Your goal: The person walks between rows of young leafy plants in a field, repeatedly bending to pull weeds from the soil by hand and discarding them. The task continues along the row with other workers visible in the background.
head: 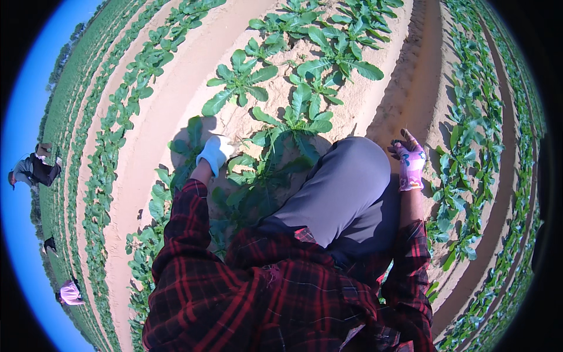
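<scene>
My left hand [217, 152], in a white glove, is low over the sandy bed between leafy green plants. Its fingers point toward the soil and curl inward; whether they pinch anything is hidden. Right beside it stands a plant with lobed leaves [259, 169], partly in my shadow. My right hand [410, 159] wears a pink floral glove with dark, soiled-looking fingers. It is held above the furrow [418, 105], to the right of my bent knee [363, 160]. Its fingers are partly curled, and a small dark bit shows among them, too small to identify.
More leafy plants [239, 81] grow along the bed ahead. Crop rows run on the left [103, 176] and the right [473, 145], with sandy furrows between. Far left, a person [35, 169] bends over the field, and another in a pink top [70, 292] is farther down.
</scene>
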Demonstrator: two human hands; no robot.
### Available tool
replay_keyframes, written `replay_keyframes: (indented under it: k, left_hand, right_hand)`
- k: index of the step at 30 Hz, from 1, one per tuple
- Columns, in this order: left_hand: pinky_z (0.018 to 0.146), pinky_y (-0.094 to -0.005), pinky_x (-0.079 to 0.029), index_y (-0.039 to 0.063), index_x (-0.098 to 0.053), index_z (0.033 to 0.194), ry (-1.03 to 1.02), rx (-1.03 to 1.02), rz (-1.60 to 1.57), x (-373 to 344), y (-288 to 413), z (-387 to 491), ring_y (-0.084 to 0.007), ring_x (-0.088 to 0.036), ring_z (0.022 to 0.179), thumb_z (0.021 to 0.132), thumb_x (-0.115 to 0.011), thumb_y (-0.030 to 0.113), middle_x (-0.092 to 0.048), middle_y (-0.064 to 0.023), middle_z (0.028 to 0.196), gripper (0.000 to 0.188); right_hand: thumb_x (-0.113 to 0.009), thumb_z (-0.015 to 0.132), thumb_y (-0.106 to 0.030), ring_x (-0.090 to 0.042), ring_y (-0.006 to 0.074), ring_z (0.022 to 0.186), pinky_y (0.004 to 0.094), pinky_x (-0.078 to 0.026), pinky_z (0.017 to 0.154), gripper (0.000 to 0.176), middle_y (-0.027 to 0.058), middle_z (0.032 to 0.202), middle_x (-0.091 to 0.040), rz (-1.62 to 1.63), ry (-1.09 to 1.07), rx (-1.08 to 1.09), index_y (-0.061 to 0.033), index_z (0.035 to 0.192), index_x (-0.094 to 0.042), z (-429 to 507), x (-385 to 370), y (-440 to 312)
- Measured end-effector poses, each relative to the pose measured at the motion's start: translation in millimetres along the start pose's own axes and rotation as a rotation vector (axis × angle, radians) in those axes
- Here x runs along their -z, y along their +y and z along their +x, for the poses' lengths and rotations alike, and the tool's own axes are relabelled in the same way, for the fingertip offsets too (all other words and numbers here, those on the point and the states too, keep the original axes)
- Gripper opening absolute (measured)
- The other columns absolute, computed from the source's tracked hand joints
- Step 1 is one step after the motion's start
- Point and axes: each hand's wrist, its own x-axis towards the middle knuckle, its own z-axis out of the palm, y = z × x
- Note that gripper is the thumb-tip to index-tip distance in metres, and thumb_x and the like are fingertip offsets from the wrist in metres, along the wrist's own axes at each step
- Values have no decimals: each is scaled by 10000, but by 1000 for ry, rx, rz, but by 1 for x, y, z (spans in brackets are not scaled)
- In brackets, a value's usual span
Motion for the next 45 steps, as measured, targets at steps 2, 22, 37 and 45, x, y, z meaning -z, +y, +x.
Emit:
replay_keyframes:
  k: [2, 22, 37, 45]
  left_hand:
    - [737, -425, -494, 77, -708, 823, -60, -154, 252, 6, 13, -1, -308, -635, 783, 804, -575, 330, -673, -139, 820, 286]
    - [534, -347, -507, 21, -645, 769, 240, 197, -1133, -28, -10, 26, -268, -643, 632, 834, -587, 269, -664, -144, 754, 263]
    - [738, -437, -504, 56, -691, 851, -48, 50, 302, -1, 49, 13, -347, -642, 816, 766, -570, 335, -666, -189, 886, 316]
    - [696, -371, -523, 17, -665, 786, 77, 6, 326, -8, 43, 22, -291, -657, 776, 772, -579, 204, -661, -175, 795, 206]
  right_hand:
    - [-559, 855, 46, -656, 159, 697, 248, -516, 595, 474, 135, 941, -663, -11, -12, -13, -32, 1317, -490, 1, 1, 0]
    - [-581, 822, 54, -657, 146, 683, 243, -512, 573, 496, 100, 877, -670, 37, 43, -54, -29, 1305, -507, 2, 2, 3]
    - [-589, 799, 69, -658, 143, 680, 243, -512, 579, 524, 82, 861, -670, 33, 11, -70, -32, 1306, -506, 6, 3, 7]
    - [-574, 786, 82, -650, 138, 686, 243, -516, 598, 538, 88, 863, -665, 22, 27, -86, -32, 1308, -504, 1, 2, 0]
